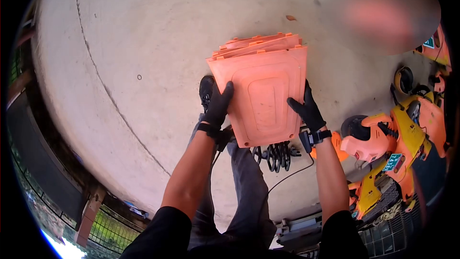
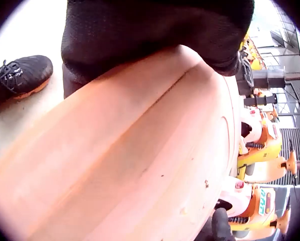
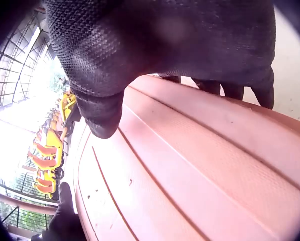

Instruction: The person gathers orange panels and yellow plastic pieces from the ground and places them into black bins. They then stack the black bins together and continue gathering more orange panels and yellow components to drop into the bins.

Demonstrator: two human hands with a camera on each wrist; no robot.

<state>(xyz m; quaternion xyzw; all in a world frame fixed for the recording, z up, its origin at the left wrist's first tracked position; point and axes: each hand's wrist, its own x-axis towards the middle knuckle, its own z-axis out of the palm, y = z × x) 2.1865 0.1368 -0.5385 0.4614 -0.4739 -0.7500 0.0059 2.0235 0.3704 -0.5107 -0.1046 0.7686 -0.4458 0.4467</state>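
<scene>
A stack of flat orange plastic panels (image 1: 261,98) is held upright in front of me, several pieces fanned at the far edge. The front panel has rounded, nested rectangular ridges and small tabs along its top. My black-gloved left hand (image 1: 218,106) grips the left edge, thumb on the front face. On the opposite edge my gloved right hand (image 1: 309,109) grips likewise, its thumb pointing inward. In the right wrist view, the right fingers (image 3: 232,91) wrap behind the ridged orange panel (image 3: 200,150). The left wrist view shows the left glove (image 2: 155,35) over the panel's edge.
Orange-and-yellow scooters (image 1: 407,139) with green plates stand at the right. A black coil (image 1: 278,156) shows just below the panels. My black shoe (image 1: 206,91) is on the concrete floor (image 1: 143,43), left of the stack. Mesh fencing (image 1: 112,228) runs along the lower left.
</scene>
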